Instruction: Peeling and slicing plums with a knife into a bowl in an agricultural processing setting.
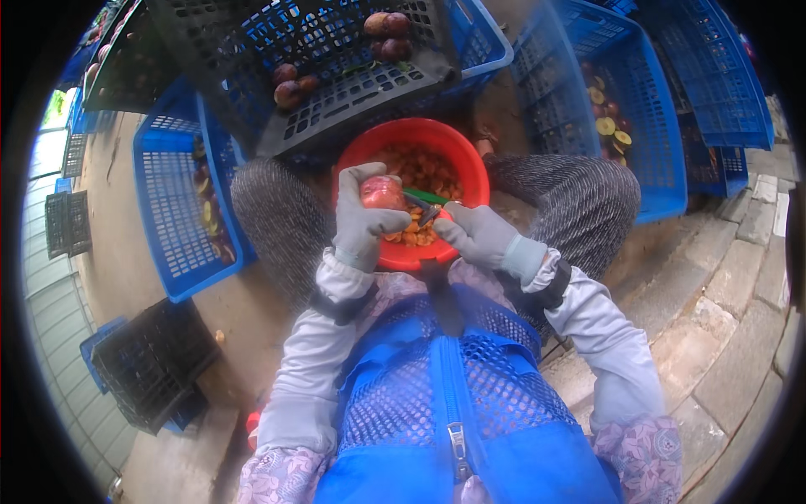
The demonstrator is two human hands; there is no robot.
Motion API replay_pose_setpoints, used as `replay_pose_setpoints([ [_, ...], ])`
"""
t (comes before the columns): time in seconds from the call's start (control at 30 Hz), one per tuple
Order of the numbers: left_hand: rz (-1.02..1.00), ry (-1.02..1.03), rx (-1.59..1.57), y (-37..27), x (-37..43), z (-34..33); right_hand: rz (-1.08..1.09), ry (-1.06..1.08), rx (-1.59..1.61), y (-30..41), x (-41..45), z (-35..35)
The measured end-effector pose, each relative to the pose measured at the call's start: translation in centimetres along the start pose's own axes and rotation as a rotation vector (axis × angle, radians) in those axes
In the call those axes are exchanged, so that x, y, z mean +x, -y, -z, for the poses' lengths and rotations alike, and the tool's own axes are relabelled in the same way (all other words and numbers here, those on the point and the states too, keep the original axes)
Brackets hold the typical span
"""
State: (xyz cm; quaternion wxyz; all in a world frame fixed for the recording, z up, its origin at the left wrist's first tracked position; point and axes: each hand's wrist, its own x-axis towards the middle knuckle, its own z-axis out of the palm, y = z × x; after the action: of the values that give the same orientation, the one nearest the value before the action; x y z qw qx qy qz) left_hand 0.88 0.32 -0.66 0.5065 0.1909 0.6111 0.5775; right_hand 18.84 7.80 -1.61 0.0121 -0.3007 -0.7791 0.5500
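My left hand (pixel 359 227), in a grey glove, holds a red plum (pixel 382 193) between thumb and fingers. In my right hand (pixel 485 234), gloved the same way, is a small knife (pixel 429 215); its dark blade points toward the plum, and a bit of red handle shows at the fingers. Whether blade and plum touch, I cannot tell. Both hands are above a red plastic basin (pixel 476 173) between my knees. Orange-brown fruit pits or scraps (pixel 420 169) fill its bottom. A green strip-like thing (pixel 425 196) shows behind the blade, partly hidden.
A tilted black crate (pixel 371 88) with several plums (pixel 395 49) faces me beyond the basin. To the left, a blue crate (pixel 170 189) contains cut plums; another blue crate (pixel 655 126) with plum halves (pixel 606 126) is at right. Black crates (pixel 148 359) stand lower left, stone paving (pixel 737 353) lies right.
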Motion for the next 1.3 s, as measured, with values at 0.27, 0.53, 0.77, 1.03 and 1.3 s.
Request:
replay_pose_setpoints([
  [0.27,0.168,0.141,-0.102,-1.0,0.4,0.6,-0.039,0.081,-0.194,1.2,-0.6,1.5],
  [0.53,-0.015,0.101,0.516,-1.6,0.9,0.0,-0.154,0.127,-0.272,2.2,-1.2,2.8],
  [0.77,-0.148,-0.192,0.390,-4.9,2.9,5.1,-0.089,-0.025,-0.233,0.7,-2.9,3.6],
  [1.03,0.260,0.350,-0.791,-5.1,2.2,3.0,0.104,-0.201,-0.420,2.0,2.4,3.5],
  [1.3,0.379,0.110,-0.880,-2.3,0.4,-2.2,0.467,-0.752,-0.025,6.1,6.6,-1.6],
])
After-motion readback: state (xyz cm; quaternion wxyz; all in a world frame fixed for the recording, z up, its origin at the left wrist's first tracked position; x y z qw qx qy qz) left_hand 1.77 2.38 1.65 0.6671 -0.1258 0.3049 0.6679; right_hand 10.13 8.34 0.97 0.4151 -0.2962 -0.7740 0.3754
